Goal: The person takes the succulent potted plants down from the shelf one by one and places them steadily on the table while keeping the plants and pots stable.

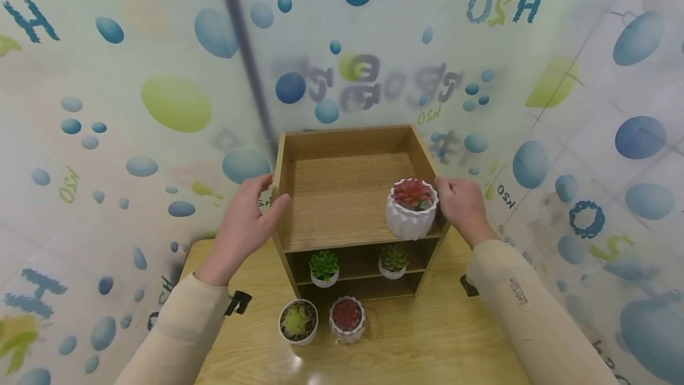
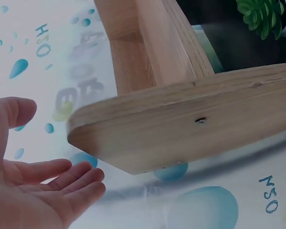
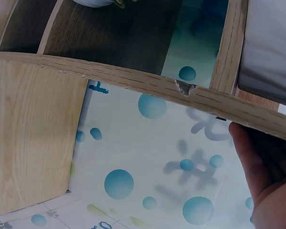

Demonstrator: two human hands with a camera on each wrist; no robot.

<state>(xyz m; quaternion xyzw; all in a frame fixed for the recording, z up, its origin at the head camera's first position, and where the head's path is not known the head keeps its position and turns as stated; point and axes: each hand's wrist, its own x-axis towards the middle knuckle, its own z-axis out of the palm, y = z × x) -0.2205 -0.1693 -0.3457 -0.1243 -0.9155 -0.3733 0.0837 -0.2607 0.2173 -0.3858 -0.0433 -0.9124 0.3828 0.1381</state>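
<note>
A wooden shelf unit (image 1: 342,195) stands on the table, its wide top tier facing me. My left hand (image 1: 248,218) is beside its left panel, thumb and fingers spread; the left wrist view shows the fingers apart from the panel (image 2: 148,133). My right hand (image 1: 465,210) is at the right panel, a fingertip (image 3: 238,133) touching its outer face; the other fingers are in shadow. A red succulent in a white ribbed pot (image 1: 410,218) sits at the top tier's right front. Below it, a green succulent (image 1: 323,265) and a darker one (image 1: 393,258) stand in white pots.
In front of the shelf, a yellow-green succulent in a round white pot (image 1: 298,321) and a dark red one in a ribbed pot (image 1: 347,316) stand on the wooden table (image 1: 417,343). A patterned curtain (image 1: 176,153) hangs close behind and at both sides.
</note>
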